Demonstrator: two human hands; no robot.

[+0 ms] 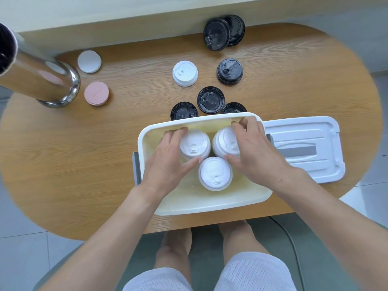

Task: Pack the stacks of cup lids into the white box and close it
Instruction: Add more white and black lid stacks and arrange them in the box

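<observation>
The open white box (147, 131) stands at the table's near edge and holds three stacks of white cup lids. My left hand (168, 158) grips the far-left stack (195, 145), fingers curled round it. My right hand (254, 152) grips the far-right stack (224, 141) from above. A third white stack (215, 173) stands between my hands, nearer to me. The box's white lid (304, 148) lies flat to the right of the box. On the table beyond the box are one white stack (185, 73) and several black lid stacks (210, 100), one of them (222, 32) toppled at the far edge.
A shiny metal cylinder (42, 78) stands at the far left of the wooden table (84, 154). Beside it lie a white round stack (89, 61) and a pink one (96, 93). My knees are below the table's near edge.
</observation>
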